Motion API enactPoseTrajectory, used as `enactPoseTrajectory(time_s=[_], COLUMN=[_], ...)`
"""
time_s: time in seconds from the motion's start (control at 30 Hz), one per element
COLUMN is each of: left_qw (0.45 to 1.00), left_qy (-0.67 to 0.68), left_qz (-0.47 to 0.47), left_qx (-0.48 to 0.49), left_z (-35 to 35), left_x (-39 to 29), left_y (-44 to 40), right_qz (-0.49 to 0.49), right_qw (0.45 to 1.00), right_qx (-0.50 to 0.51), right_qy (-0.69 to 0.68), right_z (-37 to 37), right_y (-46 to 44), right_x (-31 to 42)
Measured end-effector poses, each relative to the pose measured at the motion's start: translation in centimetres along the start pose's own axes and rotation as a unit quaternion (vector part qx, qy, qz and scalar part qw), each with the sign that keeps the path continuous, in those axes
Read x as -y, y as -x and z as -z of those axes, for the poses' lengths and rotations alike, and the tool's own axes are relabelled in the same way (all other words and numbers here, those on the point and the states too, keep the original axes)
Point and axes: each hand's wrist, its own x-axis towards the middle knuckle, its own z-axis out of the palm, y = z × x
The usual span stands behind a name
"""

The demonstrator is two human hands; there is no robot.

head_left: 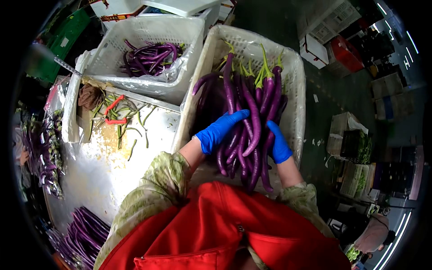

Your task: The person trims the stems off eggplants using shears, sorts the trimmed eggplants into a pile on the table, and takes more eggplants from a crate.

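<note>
Two forearms [192,152] angle forward; left hand [219,132] and right hand [280,146] clasp an eggplant bunch [253,121] from either side, thumbs [239,115] uppermost, over the white crate [294,85], stems [265,67] pointing away.

Metal worktop [85,175]: from here I see an open middle, room for a hand | far end: stem trimmings [128,110] and red-handled tool [117,121] in the way | near end: eggplant pile [87,234] blocks | large crate [189,105]: left wall bars sideways passage; eggplant bundle [255,128] fills the gap between left hand [220,131] and right hand [280,145]
</note>
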Motion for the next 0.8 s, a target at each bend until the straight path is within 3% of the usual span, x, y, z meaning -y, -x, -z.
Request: enactPoseTrajectory(time_s=[0.27,0.4,0.5,0.63,0.8], left_qw=[0.997,0.99,0.984,0.98,0.963], left_qy=[-0.015,-0.028,-0.002,-0.09,-0.196], left_qz=[-0.027,-0.068,-0.042,-0.067,-0.13], left_qx=[0.067,0.122,0.175,0.166,0.129], left_z=[-4.7,-8.2,-10.6,-12.2,-9.5], left_x=[-1.9,-3.7,-5.7,-7.8,-9.3], left_y=[4.3,7.2,9.7,13.8,21.0], right_qz=[0.087,0.172,0.235,0.296,0.288], right_qw=[0.994,0.982,0.968,0.951,0.952], right_qx=[-0.042,-0.02,-0.01,0.006,0.075], right_qy=[0.052,0.073,0.082,0.089,0.065], right_z=[-5.1,-7.5,-11.1,-14.4,-18.2], right_y=[6.9,10.2,13.2,15.5,14.8], right_x=[3.1,4.5,5.4,3.7,-1.3])
